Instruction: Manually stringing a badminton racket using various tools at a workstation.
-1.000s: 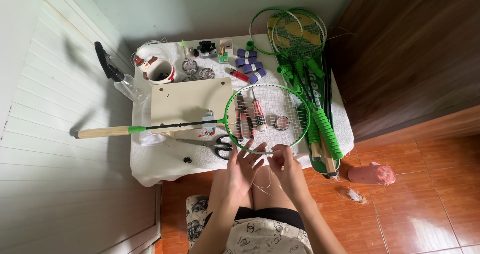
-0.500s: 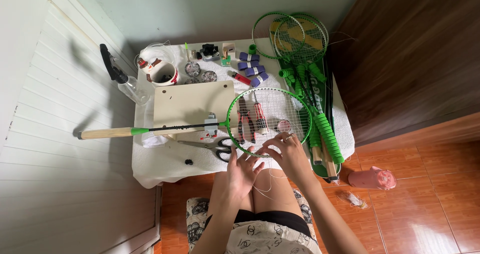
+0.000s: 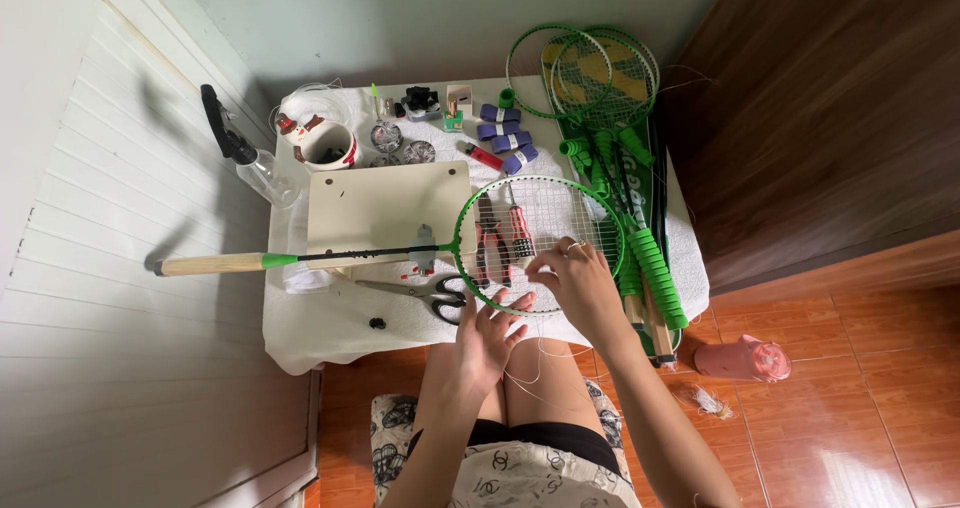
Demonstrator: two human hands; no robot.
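1. A green-framed badminton racket (image 3: 540, 243) lies flat on a small table covered in a white cloth (image 3: 330, 328); its oval head sits at the near right part of the table, its thin dark shaft runs left across a cream board (image 3: 385, 208), and its pale wooden handle (image 3: 210, 264) juts out past the table's left edge; the head is strung with a white grid, and red-handled pliers (image 3: 488, 243) and a red-handled tool (image 3: 518, 233) show through the strings.

2. A thin white string (image 3: 530, 363) trails from the near rim of the racket head down over the person's lap, loose and curling.

3. The left hand (image 3: 490, 333) rests at the near edge of the racket head with fingers spread and mostly extended, fingertips touching the frame and strings; whether it pinches the string cannot be told.

4. The right hand (image 3: 580, 283) lies over the lower right of the strung face, fingers curled, thumb and forefinger drawn together as if pinching at the strings; what sits between them is too small to see.

5. Black-handled scissors (image 3: 425, 293) lie on the cloth just left of the left hand; a bundle of green rackets (image 3: 610, 118) lies along the table's right side, touching the racket head's far rim.
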